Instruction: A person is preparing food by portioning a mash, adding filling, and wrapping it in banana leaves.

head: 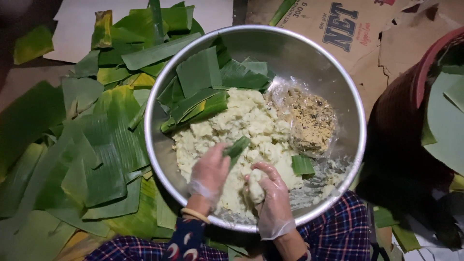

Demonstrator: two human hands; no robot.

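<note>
- where the steel bowl (pixel 338 92) curves up to its rim, bare metal lies right of the pale dough (pixel 241 121); its near edge sits just above the person's plaid lap (pixel 338 232).
- left hand (pixel 210 171), gloved, palm down on the dough, fingers loosely curled beside a leaf strip (pixel 238 147), gripping nothing.
- right hand (pixel 270 193), gloved, closed around one dough lump (pixel 255 189).
- counted: one bowl, one bag of speckled filling (pixel 309 121), two hands, many banana leaves (pixel 96 145) left of the bowl.
</note>
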